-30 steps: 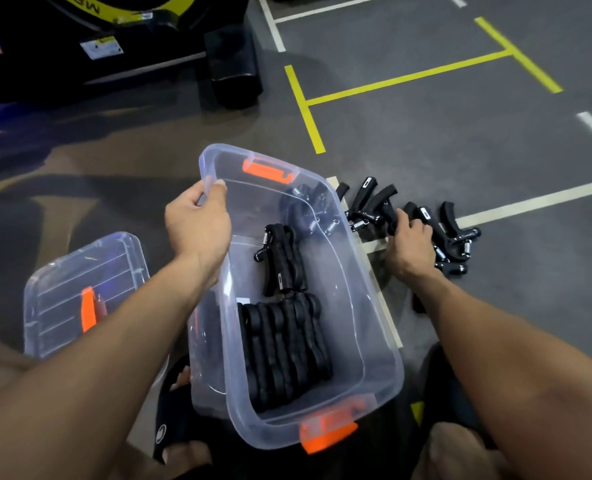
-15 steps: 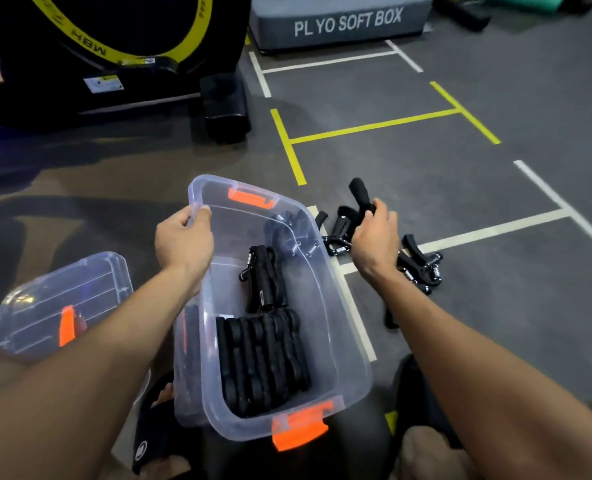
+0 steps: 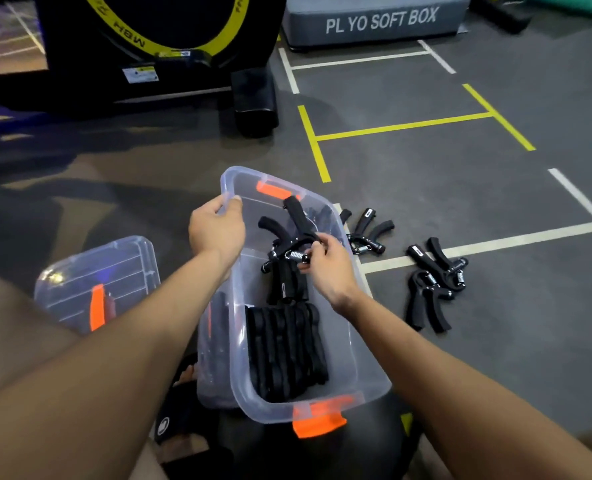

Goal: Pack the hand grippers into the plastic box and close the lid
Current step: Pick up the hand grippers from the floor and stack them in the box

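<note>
Over the open plastic box [image 3: 350, 341], the right hand [image 3: 325, 268] pinches a hand gripper [image 3: 294, 233] by its spring end. The left hand [image 3: 216, 232] grips the box's far rim. More grippers [image 3: 429, 282] lie on the floor [image 3: 495, 341] beside it; the lid [image 3: 114, 271] rests at left.

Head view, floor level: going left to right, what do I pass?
Lid → left hand on the box rim → right hand holding a gripper over the box → loose grippers by the box → farther loose grippers.
</note>
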